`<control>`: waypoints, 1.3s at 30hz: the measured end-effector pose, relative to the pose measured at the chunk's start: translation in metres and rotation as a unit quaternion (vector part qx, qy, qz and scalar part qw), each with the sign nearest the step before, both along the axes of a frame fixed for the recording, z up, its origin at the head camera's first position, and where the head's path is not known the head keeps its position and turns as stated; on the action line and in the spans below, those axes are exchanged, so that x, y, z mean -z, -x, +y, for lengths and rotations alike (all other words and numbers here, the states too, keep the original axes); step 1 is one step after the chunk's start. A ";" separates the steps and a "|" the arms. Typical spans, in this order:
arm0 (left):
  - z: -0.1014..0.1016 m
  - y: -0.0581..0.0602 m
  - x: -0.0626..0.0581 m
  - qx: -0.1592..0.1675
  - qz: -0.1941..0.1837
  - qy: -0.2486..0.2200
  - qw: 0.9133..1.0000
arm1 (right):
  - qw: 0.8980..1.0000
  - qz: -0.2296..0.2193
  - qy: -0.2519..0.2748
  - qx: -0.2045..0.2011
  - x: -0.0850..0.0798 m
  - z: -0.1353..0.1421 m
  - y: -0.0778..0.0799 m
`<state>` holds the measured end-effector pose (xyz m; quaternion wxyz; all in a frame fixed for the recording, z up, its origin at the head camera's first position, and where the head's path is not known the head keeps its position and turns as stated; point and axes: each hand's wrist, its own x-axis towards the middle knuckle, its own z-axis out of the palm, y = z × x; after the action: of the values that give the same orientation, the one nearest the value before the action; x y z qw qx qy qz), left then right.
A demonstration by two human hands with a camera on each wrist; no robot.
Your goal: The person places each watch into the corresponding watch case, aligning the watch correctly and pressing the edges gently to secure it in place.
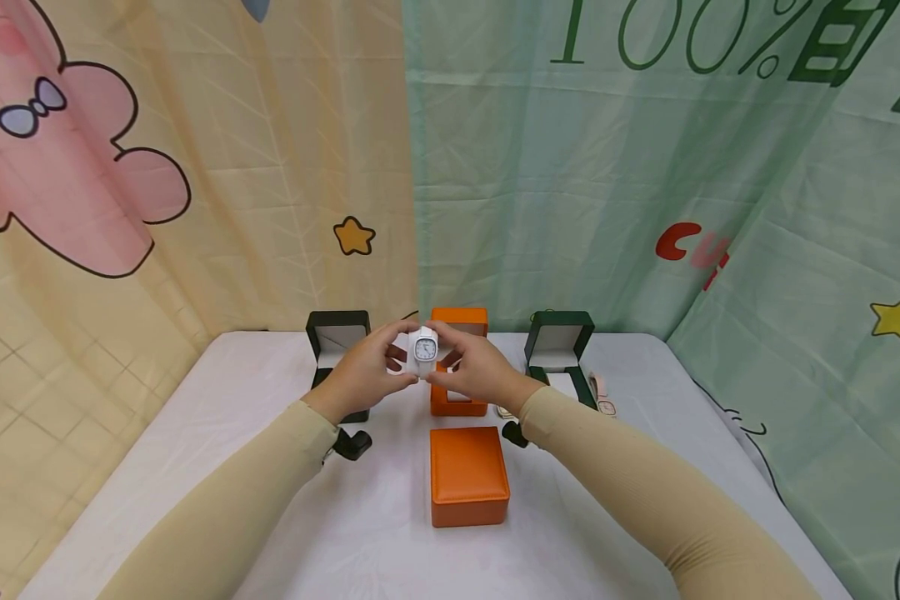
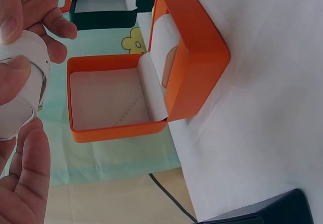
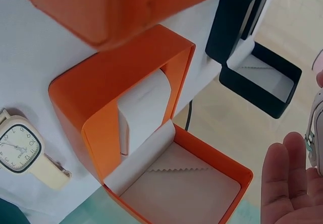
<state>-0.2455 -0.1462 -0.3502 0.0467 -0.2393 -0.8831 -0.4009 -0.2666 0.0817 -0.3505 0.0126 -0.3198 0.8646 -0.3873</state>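
Note:
Both hands hold up a white wristwatch (image 1: 424, 349) above the table, its pale square face turned toward the head camera. My left hand (image 1: 362, 372) grips it from the left, and my right hand (image 1: 487, 367) grips it from the right, thumbs below and fingers above. In the left wrist view the watch appears wrapped round a white cushion (image 2: 28, 46). Right behind the hands stands an open orange watch box (image 2: 202, 57), with a white cushion inside. Nearer the body sits a closed orange box (image 1: 468, 475). Only the watch's edge shows in the right wrist view.
An open dark box (image 1: 337, 323) stands left of the hands, and an open green box (image 1: 559, 325) to their right. A cream watch (image 3: 20, 148) lies beside the orange box. A pink-strapped watch (image 1: 606, 407) lies beside the green box. Patterned curtains hang behind the white-covered table (image 1: 375, 525).

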 end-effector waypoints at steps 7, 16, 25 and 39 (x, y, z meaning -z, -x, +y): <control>0.000 0.000 0.000 -0.003 0.001 0.003 1.000 | 1.000 0.000 0.002 0.001 0.000 0.000 0.001; 0.000 0.001 0.001 -0.005 0.000 0.004 1.000 | 1.000 -0.004 -0.004 0.006 0.000 -0.001 0.001; -0.001 0.002 0.002 -0.003 0.000 0.007 1.000 | 1.000 -0.010 -0.013 0.009 0.001 -0.001 0.002; -0.002 0.003 0.004 -0.004 -0.005 0.005 1.000 | 1.000 -0.007 -0.005 0.003 0.004 -0.002 0.004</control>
<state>-0.2485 -0.1480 -0.3542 0.0428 -0.2336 -0.8865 -0.3972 -0.2709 0.0795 -0.3547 0.0191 -0.3142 0.8675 -0.3853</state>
